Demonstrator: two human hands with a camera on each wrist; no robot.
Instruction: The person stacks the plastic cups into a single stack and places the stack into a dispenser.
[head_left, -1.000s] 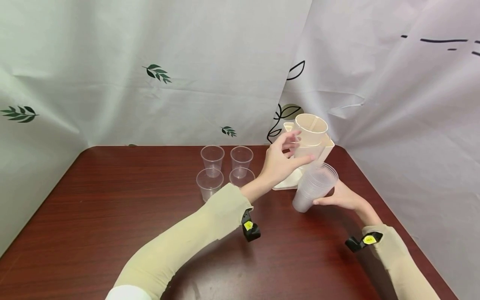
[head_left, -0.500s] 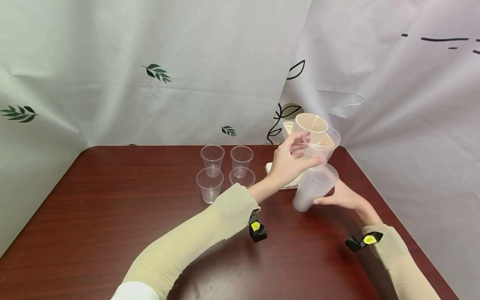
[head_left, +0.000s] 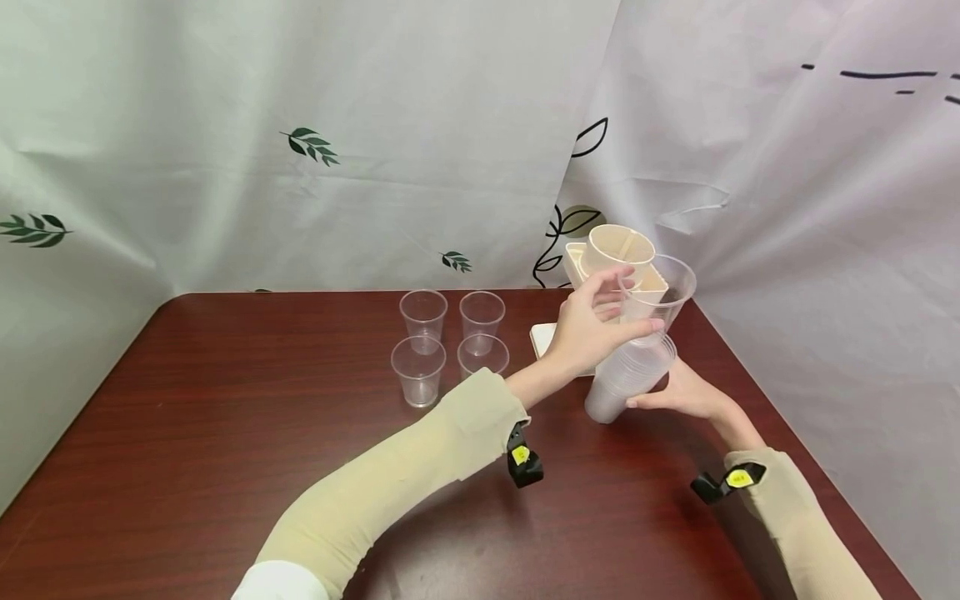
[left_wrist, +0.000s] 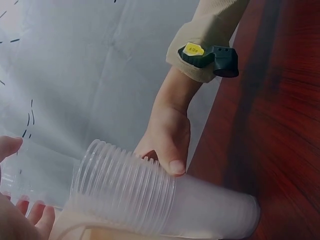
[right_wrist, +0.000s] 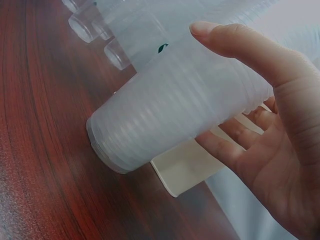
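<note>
Stack of nested cups (head_left: 628, 382), right hand (head_left: 688, 392) gripping, cup (head_left: 670, 292) in left hand (head_left: 592, 330)

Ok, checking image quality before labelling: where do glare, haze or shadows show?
Head view: pale sheen on the table near the bottom edge, dark shadow beside the right sleeve; left wrist view: dim, with a shadowy band down the table; right wrist view: upper right corner washed out, cup stack looking milky.

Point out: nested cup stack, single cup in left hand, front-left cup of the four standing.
Nested clear-plastic cup stack (right_wrist: 162, 112): right wrist view, side wall.
Single clear cup (head_left: 673, 285): head view, inside wall.
Front-left cup (head_left: 420, 388): head view, front wall.
</note>
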